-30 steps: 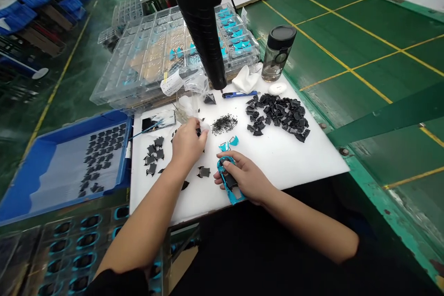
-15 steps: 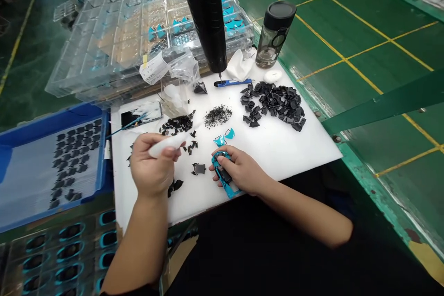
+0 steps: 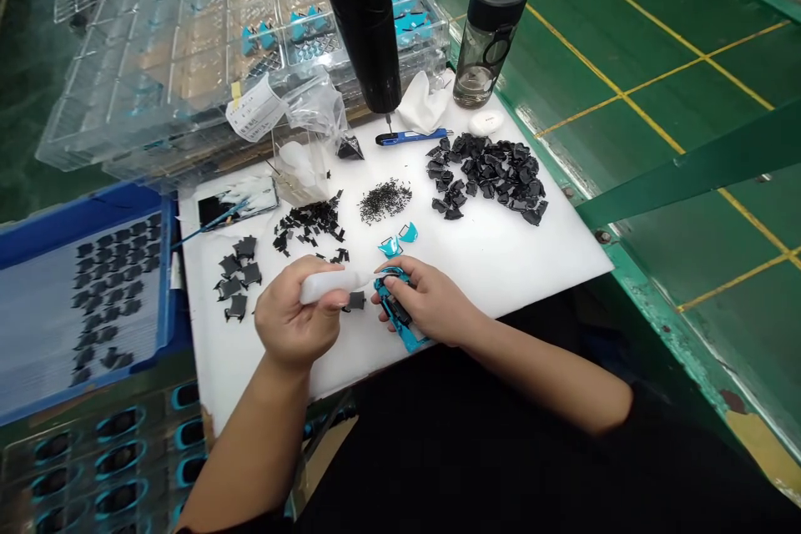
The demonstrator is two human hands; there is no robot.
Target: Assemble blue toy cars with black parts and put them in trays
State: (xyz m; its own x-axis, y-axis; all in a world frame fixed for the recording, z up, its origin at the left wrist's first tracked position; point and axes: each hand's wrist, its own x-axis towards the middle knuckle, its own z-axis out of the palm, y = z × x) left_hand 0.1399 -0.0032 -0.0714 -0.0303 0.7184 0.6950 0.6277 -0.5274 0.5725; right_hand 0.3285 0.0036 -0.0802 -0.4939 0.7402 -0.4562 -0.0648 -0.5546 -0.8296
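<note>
My left hand [image 3: 299, 310] is closed around a white squeeze bottle [image 3: 326, 285], its thin nozzle pointing right. The nozzle tip is at the upper end of a blue and black plastic toy car body [image 3: 400, 313]; whether they touch I cannot tell. My right hand [image 3: 431, 297] grips that car body, thumb on top and fingers beneath. A dark grey plastic part [image 3: 355, 300] lies between my hands, partly hidden by the left one. Just beyond the car body are two small bright blue pieces [image 3: 399, 239] with thin dark edges.
Black parts lie in piles on the white board [image 3: 501, 267]: tiny pins [image 3: 385, 200], small bits [image 3: 309, 223] and larger pieces [image 3: 494, 175]. An electric screwdriver [image 3: 369, 33] hangs above a blue knife [image 3: 413, 137]. Clear trays [image 3: 168, 58], a bottle [image 3: 490, 37] and a blue bin [image 3: 163, 284] surround it.
My left hand has brought the squeeze bottle right and down, so its nozzle now reaches the car body. My right hand keeps its hold. The camera view has shifted slightly.
</note>
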